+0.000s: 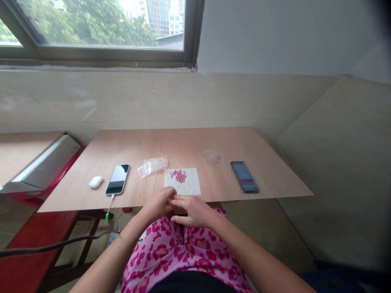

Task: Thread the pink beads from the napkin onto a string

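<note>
My left hand (162,199) is at the near edge of the table, its fingers curled and pressed together at the tips. Whatever they may hold is too small or too hidden to make out. Beside it, my right hand (195,209) has its fingers stretched towards the left fingertips and meeting them, the thumb apart below. Just beyond the hands lies a white paper sheet (191,185), bearing a loose cluster of small pink-red beads (179,176). A clear plastic bag (153,165) lies crumpled at the sheet's upper left.
A small clear bag (211,156) lies farther back on the wooden table (183,142). To the left are a phone (117,180) with a white cable (110,203) and a white earbud case (96,182). A blurred-out dark phone-shaped object (244,178) lies right.
</note>
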Available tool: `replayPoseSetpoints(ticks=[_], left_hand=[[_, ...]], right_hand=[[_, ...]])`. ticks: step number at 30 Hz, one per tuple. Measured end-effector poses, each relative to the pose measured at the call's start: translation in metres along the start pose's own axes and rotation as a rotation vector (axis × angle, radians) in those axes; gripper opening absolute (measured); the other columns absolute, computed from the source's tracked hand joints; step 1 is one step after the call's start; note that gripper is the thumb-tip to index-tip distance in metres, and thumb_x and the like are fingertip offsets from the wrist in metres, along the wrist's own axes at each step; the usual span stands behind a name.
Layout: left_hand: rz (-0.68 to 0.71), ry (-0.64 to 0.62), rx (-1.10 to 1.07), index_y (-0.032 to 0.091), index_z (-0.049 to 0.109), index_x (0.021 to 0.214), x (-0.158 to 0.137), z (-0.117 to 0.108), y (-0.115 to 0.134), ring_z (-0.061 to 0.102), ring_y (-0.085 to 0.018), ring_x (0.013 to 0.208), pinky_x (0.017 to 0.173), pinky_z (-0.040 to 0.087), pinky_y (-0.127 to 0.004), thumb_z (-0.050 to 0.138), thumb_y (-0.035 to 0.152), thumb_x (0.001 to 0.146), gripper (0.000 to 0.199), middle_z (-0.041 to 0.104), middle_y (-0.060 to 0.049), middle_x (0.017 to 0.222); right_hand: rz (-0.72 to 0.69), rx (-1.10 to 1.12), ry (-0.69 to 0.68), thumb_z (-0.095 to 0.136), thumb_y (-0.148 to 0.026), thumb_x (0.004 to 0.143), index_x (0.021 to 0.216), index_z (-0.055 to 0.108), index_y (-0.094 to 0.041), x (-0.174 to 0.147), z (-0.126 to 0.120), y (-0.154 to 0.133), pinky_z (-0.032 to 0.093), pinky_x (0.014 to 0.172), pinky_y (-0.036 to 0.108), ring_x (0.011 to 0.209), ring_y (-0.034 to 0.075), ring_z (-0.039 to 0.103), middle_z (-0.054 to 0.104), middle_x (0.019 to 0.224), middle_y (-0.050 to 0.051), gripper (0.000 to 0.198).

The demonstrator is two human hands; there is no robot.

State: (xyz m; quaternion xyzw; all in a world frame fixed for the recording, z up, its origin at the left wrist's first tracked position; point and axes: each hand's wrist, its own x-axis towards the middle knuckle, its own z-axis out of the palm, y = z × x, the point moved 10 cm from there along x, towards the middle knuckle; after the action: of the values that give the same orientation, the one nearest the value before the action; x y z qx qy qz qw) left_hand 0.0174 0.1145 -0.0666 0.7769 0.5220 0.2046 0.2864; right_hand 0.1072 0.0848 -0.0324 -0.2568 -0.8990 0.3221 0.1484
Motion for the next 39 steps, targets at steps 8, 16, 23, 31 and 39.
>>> replayPoseSetpoints(ticks=[8,16,23,31,39], left_hand=[[-0.038,-0.008,-0.038,0.02,0.057,0.09,0.002,-0.005,-0.004,0.064,-0.021,0.078,0.066,0.043,-0.03,0.059,0.016,0.084,0.008,0.068,-0.003,0.085],[-0.038,0.093,0.035,0.021,0.052,0.082,0.001,-0.01,-0.022,0.06,-0.019,0.07,0.062,0.038,-0.029,0.061,0.025,0.091,0.013,0.064,-0.001,0.078],[-0.058,0.201,0.04,0.022,0.055,0.091,-0.002,-0.024,-0.032,0.062,-0.021,0.073,0.067,0.041,-0.031,0.062,0.027,0.091,0.009,0.065,-0.002,0.084],[-0.108,0.324,0.008,0.021,0.055,0.092,0.0,-0.036,-0.048,0.061,-0.022,0.078,0.07,0.044,-0.033,0.065,0.03,0.087,0.014,0.065,-0.004,0.088],[-0.143,0.327,-0.025,0.021,0.057,0.087,0.002,-0.035,-0.054,0.064,-0.022,0.079,0.071,0.046,-0.032,0.061,0.029,0.09,0.009,0.068,-0.004,0.085]], right_hand=[[0.029,-0.033,0.034,0.07,-0.035,0.094,0.147,0.051,-0.025,0.0,0.009,0.008,0.054,0.092,0.033,0.106,0.025,0.069,0.067,0.134,0.01,0.058],[0.036,0.095,0.209,0.06,-0.023,0.096,0.151,0.049,-0.028,-0.001,-0.007,0.008,0.059,0.086,0.03,0.097,0.018,0.071,0.058,0.149,0.008,0.056],[0.262,0.093,0.451,0.057,-0.023,0.097,0.12,0.071,-0.023,-0.006,-0.044,0.069,0.057,0.079,0.028,0.087,0.018,0.071,0.074,0.119,0.007,0.027],[0.6,-0.166,0.368,0.065,-0.021,0.091,0.094,0.076,-0.02,0.008,-0.039,0.126,0.048,0.08,0.025,0.09,0.02,0.071,0.078,0.097,0.006,0.011],[0.68,-0.27,0.317,0.066,-0.028,0.093,0.096,0.075,-0.02,0.023,-0.026,0.129,0.044,0.077,0.025,0.094,0.02,0.07,0.076,0.105,0.008,0.012]])
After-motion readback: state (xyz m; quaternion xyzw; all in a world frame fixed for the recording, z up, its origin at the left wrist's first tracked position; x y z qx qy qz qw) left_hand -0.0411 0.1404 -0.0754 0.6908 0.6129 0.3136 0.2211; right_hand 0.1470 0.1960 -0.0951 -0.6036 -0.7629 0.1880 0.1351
